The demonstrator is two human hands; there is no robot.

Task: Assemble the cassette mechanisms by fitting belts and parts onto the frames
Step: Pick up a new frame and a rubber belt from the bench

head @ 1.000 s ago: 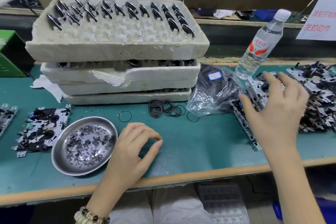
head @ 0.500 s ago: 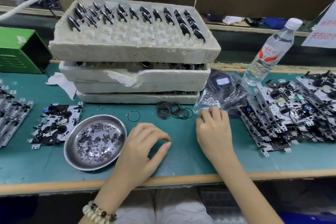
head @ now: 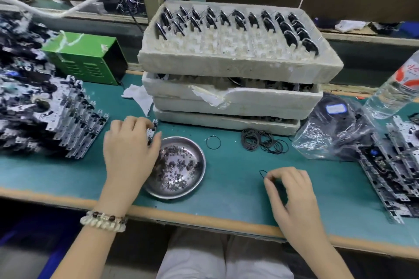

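Toward the front edge of the teal-topped desk (head: 226, 188), right of centre, a thin black rubber belt (head: 262, 172) shows as a small loop. It is pinched between the thumb and curled fingertips of the right hand (head: 292, 192). Further left, the left hand (head: 130, 149) has its fingers and thumb closed on a silver-and-black metal cassette frame (head: 152, 130), just beside the far-left rim of the round steel dish (head: 176, 195) of tiny washers.

The step appears to be bringing belt and frame together. It would go best with the frame laid flat on the bare desk between the hands. The pinch should stay light so the loop stays round and untwisted, and the belt should be seated on one pulley before being stretched to the next.

Behind the dish lie a loose heap of spare black belts (head: 263, 140) and the stacked white foam trays (head: 238, 65).

Most of the frame is hidden under the left hand, so I cannot tell whether it is lifted or resting. Most of the belt is hidden behind the right fingers. The left pile of finished frames (head: 56, 124) is blurred, and the right pile of frames (head: 394, 165) and the clear plastic water bottle (head: 394, 93) are cut off at the edge.
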